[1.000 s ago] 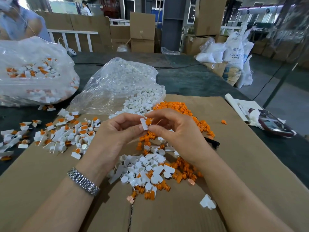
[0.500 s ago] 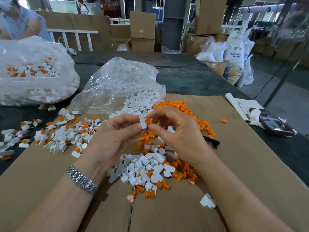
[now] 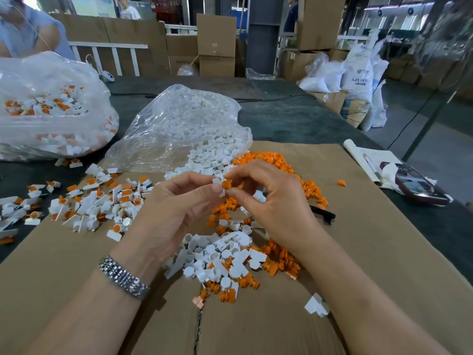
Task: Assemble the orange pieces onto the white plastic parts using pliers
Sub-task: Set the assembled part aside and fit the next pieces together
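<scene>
hands met above the cardboard sheet (image 3: 358,252): left hand (image 3: 176,208) pinched a white plastic part (image 3: 218,181), right hand (image 3: 271,201) pinched an orange piece (image 3: 226,185) against it, over mixed loose parts (image 3: 225,257).

Two hands (image 3: 179,208), two clear bags (image 3: 179,124), one phone (image 3: 417,187), one wristwatch (image 3: 124,276)

Bare brown cardboard sheet (image 3: 371,252) lies open to the right of the hands and along the near edge, broken only by one stray white plastic part (image 3: 316,304). Ahead, a clear plastic bag of white parts (image 3: 179,124) and a heap of loose orange pieces (image 3: 276,162) block the way. To the left, scattered assembled white-and-orange parts (image 3: 89,201) cover the cardboard, while a black handle (image 3: 323,213) lies just right of the right wrist.
</scene>
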